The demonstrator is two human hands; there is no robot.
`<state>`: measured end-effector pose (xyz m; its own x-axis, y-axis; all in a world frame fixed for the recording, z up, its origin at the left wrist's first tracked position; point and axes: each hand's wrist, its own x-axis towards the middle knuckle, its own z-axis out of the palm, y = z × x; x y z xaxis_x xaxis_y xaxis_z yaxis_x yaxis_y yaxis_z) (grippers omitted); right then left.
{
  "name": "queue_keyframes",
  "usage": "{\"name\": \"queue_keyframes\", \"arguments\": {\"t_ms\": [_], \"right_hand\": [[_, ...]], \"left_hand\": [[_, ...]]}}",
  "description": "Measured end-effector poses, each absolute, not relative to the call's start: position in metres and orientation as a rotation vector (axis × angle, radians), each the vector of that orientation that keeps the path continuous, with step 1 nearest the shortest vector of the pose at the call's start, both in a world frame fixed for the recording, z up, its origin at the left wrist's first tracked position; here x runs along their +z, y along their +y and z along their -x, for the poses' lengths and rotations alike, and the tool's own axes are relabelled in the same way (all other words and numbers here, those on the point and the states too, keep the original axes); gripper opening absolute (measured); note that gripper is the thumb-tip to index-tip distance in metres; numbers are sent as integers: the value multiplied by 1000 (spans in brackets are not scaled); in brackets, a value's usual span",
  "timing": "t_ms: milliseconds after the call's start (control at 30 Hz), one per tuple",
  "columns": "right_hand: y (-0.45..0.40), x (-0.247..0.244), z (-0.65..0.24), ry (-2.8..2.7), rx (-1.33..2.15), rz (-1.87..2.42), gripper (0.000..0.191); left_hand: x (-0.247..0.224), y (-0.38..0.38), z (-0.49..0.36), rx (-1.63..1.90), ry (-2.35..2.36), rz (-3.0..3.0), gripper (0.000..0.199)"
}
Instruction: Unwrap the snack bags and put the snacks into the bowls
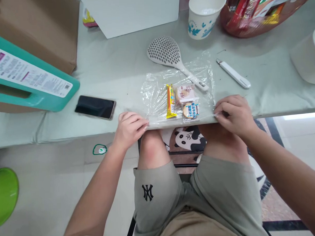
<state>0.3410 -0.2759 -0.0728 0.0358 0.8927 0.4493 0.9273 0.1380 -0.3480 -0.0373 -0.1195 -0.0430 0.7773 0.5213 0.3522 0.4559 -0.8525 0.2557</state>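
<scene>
Counter (119,71), pale green: left grip (130,128) and right grip (231,113) each pinch clear plastic (155,92) at its near corners; wrapped snacks (184,94) centred on plastic, between grips.

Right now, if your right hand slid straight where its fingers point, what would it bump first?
The right hand already pinches the clear plastic. Beyond that edge, it would probably meet the small packet with blue writing, though I can't tell whether plastic covers it.
</scene>
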Motion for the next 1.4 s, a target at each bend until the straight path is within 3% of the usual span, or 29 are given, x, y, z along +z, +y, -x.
{"name": "queue_keyframes", "arguments": {"t_ms": [167,300,400,600,767,1067,1400], "right_hand": [[-275,-31,-329,-1436,-339,1883,25],[-249,-9,-290,-1488,73,2017,26],[-228,-19,-262,-1588,243,2087,49],[-221,-39,-254,-1487,424,2105,65],[-224,-35,-268,-1404,542,1988,55],[-246,-25,-289,-1047,499,1903,29],[-260,1,-301,-553,629,1615,38]], "left_hand": [[-4,-124,0,718,893,-2567,18],[8,-117,-61,471,1251,-2345,9],[-3,-109,-92,192,1307,-2294,33],[-13,-107,-95,228,1307,-2154,37],[-8,-102,-87,233,1408,-1878,37],[-2,-89,-60,562,1321,-1633,24],[18,-92,-104,479,997,-1711,27]]}}
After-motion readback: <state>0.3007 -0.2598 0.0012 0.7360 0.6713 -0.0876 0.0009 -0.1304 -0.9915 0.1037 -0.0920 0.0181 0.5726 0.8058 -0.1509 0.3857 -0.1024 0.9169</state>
